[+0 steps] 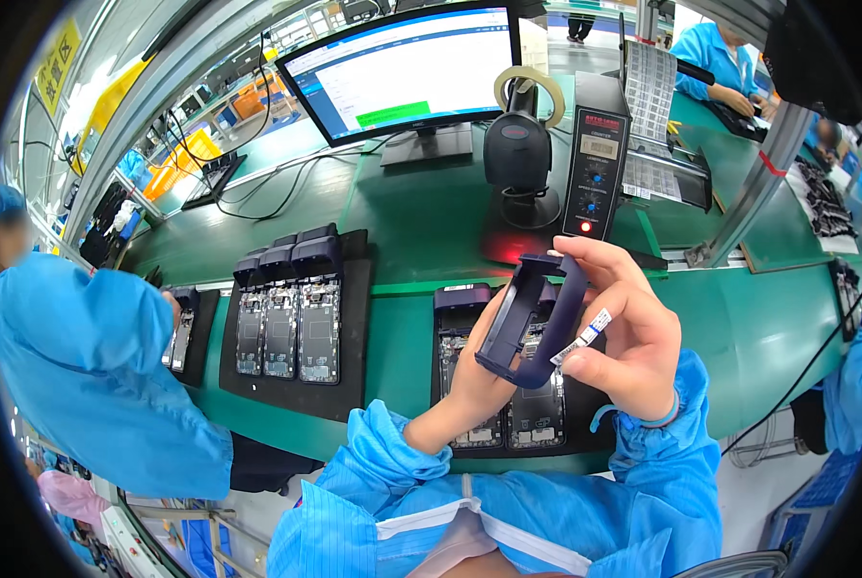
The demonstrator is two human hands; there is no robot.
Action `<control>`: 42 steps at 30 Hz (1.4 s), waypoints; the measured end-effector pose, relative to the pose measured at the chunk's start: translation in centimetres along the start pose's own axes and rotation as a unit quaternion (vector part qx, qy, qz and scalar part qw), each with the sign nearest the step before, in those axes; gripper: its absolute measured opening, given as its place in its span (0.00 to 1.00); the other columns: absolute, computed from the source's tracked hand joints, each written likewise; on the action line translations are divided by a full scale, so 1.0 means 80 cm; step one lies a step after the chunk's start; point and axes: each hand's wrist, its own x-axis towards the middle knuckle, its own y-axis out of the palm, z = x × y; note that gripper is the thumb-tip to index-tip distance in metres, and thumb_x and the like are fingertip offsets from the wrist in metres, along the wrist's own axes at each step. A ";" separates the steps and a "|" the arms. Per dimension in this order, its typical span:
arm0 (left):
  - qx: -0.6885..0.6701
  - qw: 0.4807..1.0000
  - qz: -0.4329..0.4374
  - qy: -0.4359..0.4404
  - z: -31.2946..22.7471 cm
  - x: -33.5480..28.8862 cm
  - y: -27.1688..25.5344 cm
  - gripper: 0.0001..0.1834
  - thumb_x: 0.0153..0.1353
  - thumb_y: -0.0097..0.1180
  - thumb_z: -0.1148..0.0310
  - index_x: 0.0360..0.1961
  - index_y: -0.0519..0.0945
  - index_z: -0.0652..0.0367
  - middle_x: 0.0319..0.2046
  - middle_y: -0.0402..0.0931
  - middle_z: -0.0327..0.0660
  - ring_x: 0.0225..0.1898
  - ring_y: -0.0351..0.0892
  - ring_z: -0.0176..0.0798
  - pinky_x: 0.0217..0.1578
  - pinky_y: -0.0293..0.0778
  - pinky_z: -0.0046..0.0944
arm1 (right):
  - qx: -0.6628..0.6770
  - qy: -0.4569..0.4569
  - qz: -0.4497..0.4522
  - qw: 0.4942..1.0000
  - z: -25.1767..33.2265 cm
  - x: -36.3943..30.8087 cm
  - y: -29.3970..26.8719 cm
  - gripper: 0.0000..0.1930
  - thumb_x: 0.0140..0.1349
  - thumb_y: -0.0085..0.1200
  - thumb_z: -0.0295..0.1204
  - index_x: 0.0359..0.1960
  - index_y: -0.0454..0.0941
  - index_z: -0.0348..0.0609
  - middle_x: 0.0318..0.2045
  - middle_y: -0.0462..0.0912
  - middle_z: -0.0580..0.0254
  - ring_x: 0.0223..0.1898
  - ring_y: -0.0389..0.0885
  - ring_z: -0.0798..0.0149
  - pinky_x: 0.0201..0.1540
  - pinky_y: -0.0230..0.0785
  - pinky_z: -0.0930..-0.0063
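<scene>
My left hand (471, 387) is closed on a dark purple plastic housing (562, 326), an open, hollow frame held tilted above the near edge of the bench. My right hand (643, 352) pinches a small white printed label (585, 335) between thumb and finger, close against the housing's right side. Another finger of that hand reaches to the housing's upper end. Beneath both hands lie opened devices with bare circuit boards (537, 419) on a dark mat, partly hidden by my hands. Another dark purple housing (463, 297) sits at the top of that group.
Left on the bench is a black mat (354, 318) bearing several opened devices (280, 328). Behind stand a monitor (402, 72), a handheld scanner on a stand (517, 149) with a tape roll (530, 91), and a label dispenser (596, 164). A co-worker (93, 356) works at left.
</scene>
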 end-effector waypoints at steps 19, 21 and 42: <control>0.037 0.997 0.063 -0.026 -0.047 -0.038 -0.011 0.30 0.52 0.52 0.75 0.57 0.59 0.57 0.53 0.62 0.46 0.55 0.61 0.40 0.53 0.59 0.38 | -0.391 -0.184 0.017 0.902 -0.007 -0.008 0.013 0.30 0.57 0.38 0.52 0.57 0.59 0.49 0.53 0.64 0.48 0.59 0.56 0.49 0.60 0.36 0.53; 0.142 0.974 0.088 0.152 -0.043 -0.051 -0.032 0.30 0.48 0.55 0.79 0.55 0.62 0.61 0.52 0.63 0.47 0.54 0.62 0.39 0.53 0.59 0.39 | -0.293 -0.089 0.059 0.950 -0.014 -0.010 0.002 0.36 0.56 0.42 0.49 0.59 0.48 0.36 0.54 0.60 0.41 0.58 0.57 0.47 0.59 0.43 0.60; 0.427 0.881 -0.010 -0.206 0.019 -0.129 -0.087 0.32 0.50 0.53 0.62 0.57 0.60 0.60 0.61 0.43 0.53 0.60 0.42 0.59 0.58 0.40 0.50 | -0.170 0.391 -0.279 0.860 -0.052 -0.236 -0.067 0.23 0.56 0.44 0.20 0.54 0.56 0.25 0.41 0.73 0.52 0.40 0.72 0.69 0.43 0.64 0.80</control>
